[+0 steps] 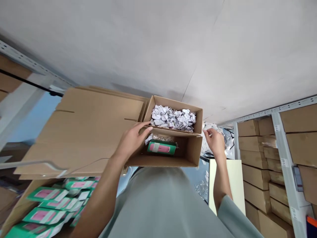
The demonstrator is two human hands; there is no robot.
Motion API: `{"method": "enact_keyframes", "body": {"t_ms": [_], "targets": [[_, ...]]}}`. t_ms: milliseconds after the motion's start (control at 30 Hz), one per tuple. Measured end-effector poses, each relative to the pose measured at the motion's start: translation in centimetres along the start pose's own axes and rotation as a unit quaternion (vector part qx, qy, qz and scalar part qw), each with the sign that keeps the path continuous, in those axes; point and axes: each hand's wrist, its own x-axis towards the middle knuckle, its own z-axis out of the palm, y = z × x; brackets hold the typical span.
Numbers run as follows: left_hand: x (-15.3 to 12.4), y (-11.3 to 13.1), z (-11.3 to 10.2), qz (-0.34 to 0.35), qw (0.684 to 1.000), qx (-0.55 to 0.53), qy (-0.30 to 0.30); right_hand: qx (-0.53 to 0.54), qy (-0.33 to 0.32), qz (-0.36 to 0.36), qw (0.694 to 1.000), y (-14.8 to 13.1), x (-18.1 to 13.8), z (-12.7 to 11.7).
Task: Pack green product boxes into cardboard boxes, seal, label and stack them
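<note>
Centrally, I log two open cardboard boxes side by side, one far and one near, their long walls adjoining; far box, holding a bed of crumpled paper, white with some grey; near box, holding one green-and-pink pack lying lengthwise left of the middle, clear wrap along its far side, and a white paper scrap at its left end; left hand, at the left end of the adjoining rims, thumb and forefinger a little apart, and I cannot tell whether they grip the cardboard; right hand, just beside the right end of the same rims, fingers curled and thumb drawn to the fingertips, and I cannot tell whether anything is pinched there; left of the boxes, a stack of flattened cardboard; near left, below the stack, an open carton with many more green-and-pink packs; right of the boxes, a heap of white and clear plastic, then a cream panel; far right, shelving with piled brown boxes; behind everything, a pale grey wall.
</note>
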Motion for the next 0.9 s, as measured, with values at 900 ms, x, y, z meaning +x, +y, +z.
{"method": "enact_keyframes", "body": {"t_ms": [900], "targets": [[-0.4, 0.6, 0.3, -0.022, 0.999, 0.010, 0.031, -0.208, -0.190, -0.176, 0.943, -4.7, 12.4, 4.3]]}}
